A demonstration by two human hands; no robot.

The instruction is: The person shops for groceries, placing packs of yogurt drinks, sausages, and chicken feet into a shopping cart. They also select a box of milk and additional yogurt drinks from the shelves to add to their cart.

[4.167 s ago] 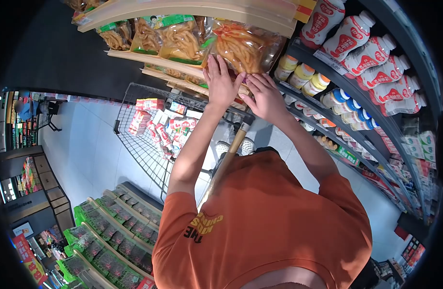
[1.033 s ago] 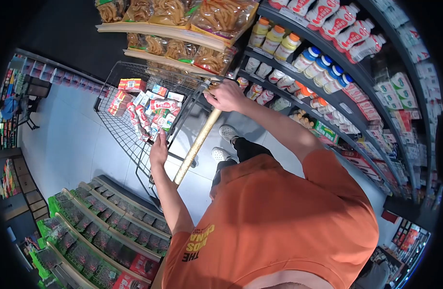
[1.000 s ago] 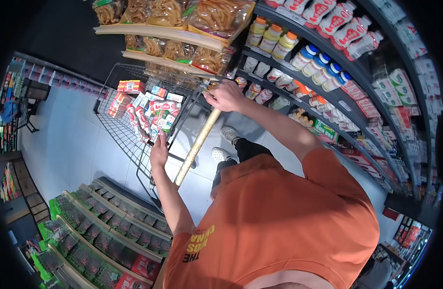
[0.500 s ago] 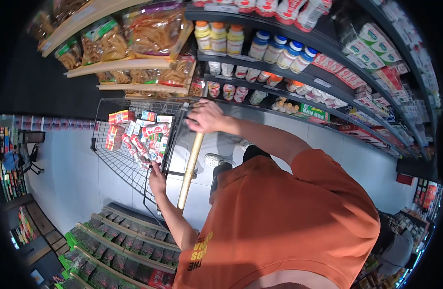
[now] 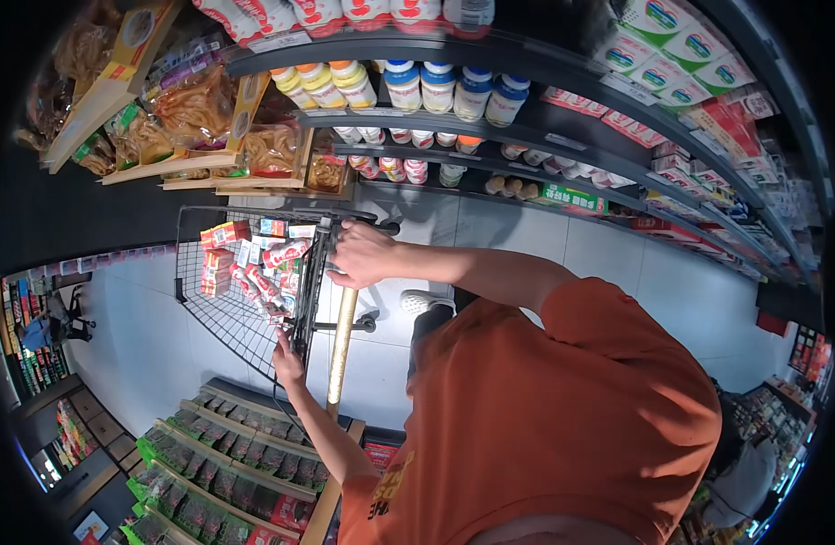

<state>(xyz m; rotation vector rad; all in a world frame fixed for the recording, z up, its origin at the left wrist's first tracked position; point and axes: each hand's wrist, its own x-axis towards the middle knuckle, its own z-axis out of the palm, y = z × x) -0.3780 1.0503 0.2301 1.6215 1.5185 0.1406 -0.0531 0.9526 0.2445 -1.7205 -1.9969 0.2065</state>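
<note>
My right hand (image 5: pixel 365 254) is closed around the upper end of the gold handle bar (image 5: pixel 342 350) of a black wire shopping cart (image 5: pixel 204 313). My left hand (image 5: pixel 288 361) reaches over the cart's near side. Its fingers are drawn together beside a small red-and-white package (image 5: pixel 276 318), and I cannot tell what they hold. Inside the basket lie red-and-white bottles (image 5: pixel 265 284), orange-red boxes (image 5: pixel 224 234) and several small cartons (image 5: pixel 273 228), heaped toward the handle end.
Dark shelves (image 5: pixel 526 136) with bottles and boxed drinks curve along the upper right. Bagged snacks (image 5: pixel 195 109) fill wooden racks at the upper left. A stepped rack of green packets (image 5: pixel 218 454) stands close below the cart. A person (image 5: pixel 745 477) appears at the lower right.
The shelves have swung left and the lower rack sits nearer the cart. My left hand has shifted slightly down and left; my right hand stays on the handle, lower in view.
</note>
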